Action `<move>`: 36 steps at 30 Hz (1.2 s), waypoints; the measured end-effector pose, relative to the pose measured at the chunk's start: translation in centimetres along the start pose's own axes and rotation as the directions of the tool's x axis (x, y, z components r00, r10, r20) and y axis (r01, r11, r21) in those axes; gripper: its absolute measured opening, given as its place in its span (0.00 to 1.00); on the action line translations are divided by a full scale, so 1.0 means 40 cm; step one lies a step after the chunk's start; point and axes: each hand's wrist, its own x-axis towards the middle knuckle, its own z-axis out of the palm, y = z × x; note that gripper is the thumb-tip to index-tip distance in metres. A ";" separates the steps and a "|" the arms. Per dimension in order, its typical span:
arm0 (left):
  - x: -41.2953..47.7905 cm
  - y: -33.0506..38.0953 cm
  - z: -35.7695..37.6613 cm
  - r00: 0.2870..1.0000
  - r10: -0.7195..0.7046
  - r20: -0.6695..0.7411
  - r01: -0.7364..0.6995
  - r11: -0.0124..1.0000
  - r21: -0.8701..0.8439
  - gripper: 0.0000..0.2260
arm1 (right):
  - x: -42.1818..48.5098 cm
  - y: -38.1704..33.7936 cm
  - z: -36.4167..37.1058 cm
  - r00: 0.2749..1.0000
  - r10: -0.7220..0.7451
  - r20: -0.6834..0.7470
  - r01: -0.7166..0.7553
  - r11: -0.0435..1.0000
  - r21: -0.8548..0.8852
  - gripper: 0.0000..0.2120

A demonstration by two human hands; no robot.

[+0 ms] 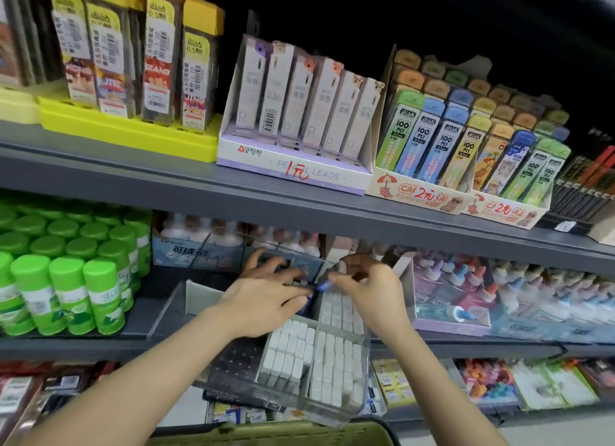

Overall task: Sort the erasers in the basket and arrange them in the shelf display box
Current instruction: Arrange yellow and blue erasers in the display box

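Nearest to you is the rim of the olive basket [276,434], at the very bottom of the view; what it contains is not visible. Just above it, the clear display box [364,362] sticks out over the edge of the grey shelf [100,344]. Three of its compartments are already filled with tidy rows of white erasers [327,369]. Your left hand [266,301] reaches over the back left compartment with the fingers stretched and spread, holding nothing that I can see. Your right hand [366,291] pinches a small blue-ended eraser [322,286] between thumb and fingertips, just above the back of the box. I judge the task to be well advanced: most of the box looks full. The back left part, hidden under your hands, seems to remain, together with whatever is still in the basket. Around you is a shop aisle, with green glue sticks [66,296] on the left, glue bottles [499,289] on the right, and boxes of pencil leads [293,174] one level higher.
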 end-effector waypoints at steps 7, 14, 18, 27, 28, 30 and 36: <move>-0.001 -0.003 0.007 0.999 -0.011 0.049 0.012 1.000 -0.022 0.30 | 0.022 -0.034 0.018 0.989 -0.139 0.048 0.144 0.984 -0.104 0.13; -0.003 -0.011 0.031 0.997 0.022 -0.077 -0.025 0.999 -0.036 0.31 | 0.036 -0.065 0.029 0.971 -0.180 0.157 0.222 0.922 -0.317 0.10; -0.001 -0.018 0.044 0.994 0.026 -0.108 -0.026 1.000 0.007 0.27 | 0.038 -0.083 0.016 0.957 -0.205 0.206 0.280 0.840 -0.465 0.10; 0.002 -0.011 0.062 0.967 0.028 -0.253 -0.005 0.996 0.092 0.17 | 0.038 -0.098 0.025 0.925 -0.247 0.290 0.377 0.701 -0.606 0.09; 0.002 -0.010 0.061 0.966 0.029 -0.257 -0.004 0.995 0.095 0.17 | 0.040 -0.099 0.025 0.926 -0.234 0.297 0.373 0.692 -0.618 0.09; 0.001 -0.011 0.063 0.962 0.035 -0.269 -0.008 0.995 0.099 0.17 | 0.042 -0.098 0.035 0.925 -0.202 0.321 0.369 0.674 -0.640 0.09; 0.001 -0.017 0.067 0.948 0.051 -0.313 -0.026 0.996 0.084 0.16 | 0.044 -0.063 0.063 0.938 -0.181 0.294 0.333 0.704 -0.628 0.14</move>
